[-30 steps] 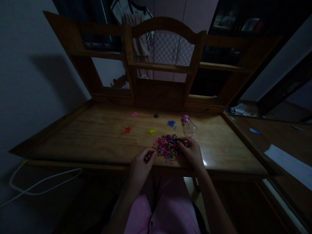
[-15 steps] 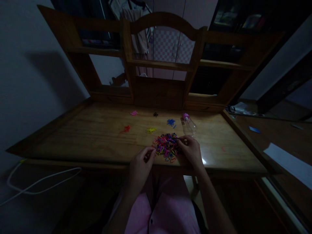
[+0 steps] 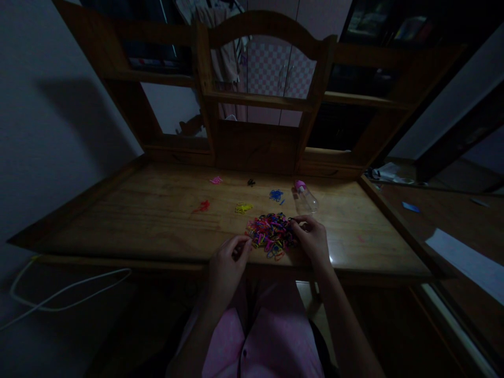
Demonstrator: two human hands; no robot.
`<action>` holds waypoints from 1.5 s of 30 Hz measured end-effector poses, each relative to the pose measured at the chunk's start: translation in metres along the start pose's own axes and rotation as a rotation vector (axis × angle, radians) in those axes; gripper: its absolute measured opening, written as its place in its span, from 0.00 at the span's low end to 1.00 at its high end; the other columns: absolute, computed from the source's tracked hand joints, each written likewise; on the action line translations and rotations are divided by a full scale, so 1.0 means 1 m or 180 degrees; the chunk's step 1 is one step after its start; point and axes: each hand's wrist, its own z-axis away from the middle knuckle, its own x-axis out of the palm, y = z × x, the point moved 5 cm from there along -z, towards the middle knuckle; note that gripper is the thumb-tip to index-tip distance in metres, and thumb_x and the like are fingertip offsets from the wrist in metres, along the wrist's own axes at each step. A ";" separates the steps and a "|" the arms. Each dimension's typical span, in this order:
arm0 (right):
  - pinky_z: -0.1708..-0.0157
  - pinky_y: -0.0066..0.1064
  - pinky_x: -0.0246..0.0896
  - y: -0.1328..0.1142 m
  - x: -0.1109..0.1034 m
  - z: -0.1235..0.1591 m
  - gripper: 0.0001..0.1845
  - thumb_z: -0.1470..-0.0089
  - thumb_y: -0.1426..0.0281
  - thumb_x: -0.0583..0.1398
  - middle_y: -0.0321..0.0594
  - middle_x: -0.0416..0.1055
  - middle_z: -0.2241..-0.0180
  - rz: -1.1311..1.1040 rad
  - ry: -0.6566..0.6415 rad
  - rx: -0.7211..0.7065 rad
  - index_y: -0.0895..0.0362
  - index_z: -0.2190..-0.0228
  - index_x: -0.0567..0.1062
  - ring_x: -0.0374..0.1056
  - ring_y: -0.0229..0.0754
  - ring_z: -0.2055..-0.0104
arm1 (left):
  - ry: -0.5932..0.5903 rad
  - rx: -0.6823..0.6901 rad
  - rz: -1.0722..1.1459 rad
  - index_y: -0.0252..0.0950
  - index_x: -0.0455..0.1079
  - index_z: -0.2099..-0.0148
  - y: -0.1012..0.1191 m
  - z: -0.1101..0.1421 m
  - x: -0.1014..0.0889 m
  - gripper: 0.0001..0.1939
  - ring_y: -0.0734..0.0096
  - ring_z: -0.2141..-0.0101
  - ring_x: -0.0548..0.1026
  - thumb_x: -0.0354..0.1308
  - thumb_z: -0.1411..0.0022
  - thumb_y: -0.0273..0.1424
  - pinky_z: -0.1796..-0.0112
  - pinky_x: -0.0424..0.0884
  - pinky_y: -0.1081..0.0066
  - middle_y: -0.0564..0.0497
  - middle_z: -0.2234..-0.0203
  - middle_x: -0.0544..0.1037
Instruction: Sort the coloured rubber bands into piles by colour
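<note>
A mixed heap of small coloured rubber bands (image 3: 271, 232) lies on the wooden desk near its front edge. At the heap's left edge is my left hand (image 3: 230, 260), its thumb and forefinger pinched together; what is between them is too small to make out. My right hand (image 3: 311, 236) is at the right side of the heap, fingers closed in a pinch on a dark rubber band. Beyond the heap lie small sorted groups: yellow bands (image 3: 243, 208), blue bands (image 3: 276, 195), red bands (image 3: 203, 206), pink bands (image 3: 216, 180) and black bands (image 3: 251, 182).
A clear bulb-shaped bottle with a pink cap (image 3: 307, 199) lies on its side behind my right hand. The wooden shelf unit (image 3: 258, 144) rises along the desk's back. White paper (image 3: 466, 260) rests on a surface at the right; a white cable (image 3: 79, 286) hangs at the left.
My right hand has shifted slightly to the right along the heap, still pinched. The left hand stays in nearly the same place. The view has tilted a little.
</note>
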 end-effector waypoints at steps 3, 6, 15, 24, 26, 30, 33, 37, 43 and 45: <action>0.78 0.26 0.54 0.001 -0.001 0.001 0.15 0.50 0.59 0.62 0.37 0.72 0.78 -0.0066 0.0056 0.0033 0.59 0.68 0.78 0.62 0.36 0.78 | 0.0024 0.0039 -0.0014 0.40 0.73 0.60 0.000 0.000 0.000 0.09 0.70 0.67 0.76 0.53 0.36 0.36 0.66 0.69 0.74 0.52 0.67 0.79; 0.79 0.25 0.54 0.004 0.000 0.000 0.16 0.50 0.59 0.61 0.37 0.71 0.79 -0.0184 0.0090 0.0076 0.59 0.66 0.77 0.63 0.37 0.78 | 0.0057 0.0052 -0.0032 0.40 0.73 0.60 0.000 0.000 -0.001 0.08 0.70 0.67 0.76 0.54 0.36 0.35 0.66 0.68 0.74 0.52 0.67 0.80; 0.73 0.29 0.61 0.000 0.004 -0.003 0.16 0.48 0.58 0.61 0.42 0.76 0.71 -0.0222 0.0002 -0.0032 0.58 0.65 0.76 0.69 0.40 0.73 | 0.0080 0.0133 -0.0122 0.40 0.72 0.60 0.002 0.001 0.000 0.07 0.70 0.66 0.76 0.54 0.36 0.34 0.64 0.68 0.74 0.52 0.66 0.79; 0.71 0.29 0.62 -0.013 0.007 0.001 0.13 0.45 0.61 0.59 0.40 0.76 0.68 -0.0008 -0.0165 -0.0416 0.57 0.65 0.78 0.68 0.39 0.71 | 0.0088 0.0123 -0.0140 0.40 0.72 0.60 0.003 0.001 0.000 0.07 0.70 0.67 0.75 0.54 0.36 0.34 0.65 0.68 0.74 0.52 0.66 0.79; 0.71 0.29 0.61 -0.012 0.007 0.001 0.12 0.45 0.61 0.59 0.40 0.76 0.68 0.0072 -0.0169 -0.0452 0.56 0.65 0.78 0.68 0.39 0.71 | 0.0109 0.0156 -0.0132 0.40 0.73 0.60 0.003 0.001 0.000 0.07 0.70 0.67 0.76 0.54 0.36 0.34 0.65 0.68 0.74 0.51 0.66 0.79; 0.70 0.30 0.61 -0.011 0.009 0.000 0.12 0.47 0.61 0.61 0.40 0.76 0.68 0.0225 -0.0228 -0.0572 0.56 0.66 0.79 0.67 0.39 0.71 | 0.0147 0.0138 -0.0146 0.40 0.73 0.60 0.003 0.001 0.000 0.08 0.70 0.68 0.76 0.54 0.36 0.35 0.66 0.69 0.73 0.51 0.67 0.79; 0.69 0.31 0.61 -0.010 0.011 -0.002 0.11 0.47 0.62 0.62 0.41 0.76 0.68 0.0292 -0.0305 -0.0634 0.56 0.66 0.80 0.67 0.40 0.70 | 0.0143 0.0129 -0.0105 0.41 0.73 0.60 0.002 0.000 0.001 0.08 0.70 0.67 0.76 0.53 0.35 0.35 0.65 0.69 0.73 0.52 0.67 0.79; 0.69 0.31 0.61 -0.007 0.012 -0.004 0.11 0.48 0.63 0.63 0.41 0.76 0.68 0.0355 -0.0344 -0.0675 0.56 0.65 0.80 0.68 0.41 0.70 | 0.0135 0.0112 -0.0100 0.41 0.73 0.60 0.002 0.001 0.001 0.09 0.69 0.67 0.76 0.53 0.35 0.36 0.65 0.69 0.73 0.51 0.67 0.79; 0.69 0.31 0.60 -0.005 0.012 -0.003 0.10 0.48 0.64 0.62 0.41 0.75 0.70 0.0460 -0.0314 -0.0673 0.57 0.67 0.80 0.68 0.41 0.70 | 0.0107 0.0130 -0.0106 0.41 0.73 0.60 0.002 0.001 0.001 0.08 0.70 0.66 0.76 0.53 0.35 0.35 0.65 0.69 0.73 0.51 0.66 0.79; 0.68 0.31 0.61 -0.006 0.012 -0.003 0.10 0.47 0.64 0.62 0.41 0.75 0.69 0.0445 -0.0303 -0.0680 0.57 0.67 0.79 0.68 0.41 0.69 | 0.0110 0.0135 -0.0099 0.41 0.73 0.60 0.002 0.000 0.001 0.08 0.70 0.66 0.76 0.53 0.35 0.35 0.65 0.69 0.74 0.51 0.66 0.79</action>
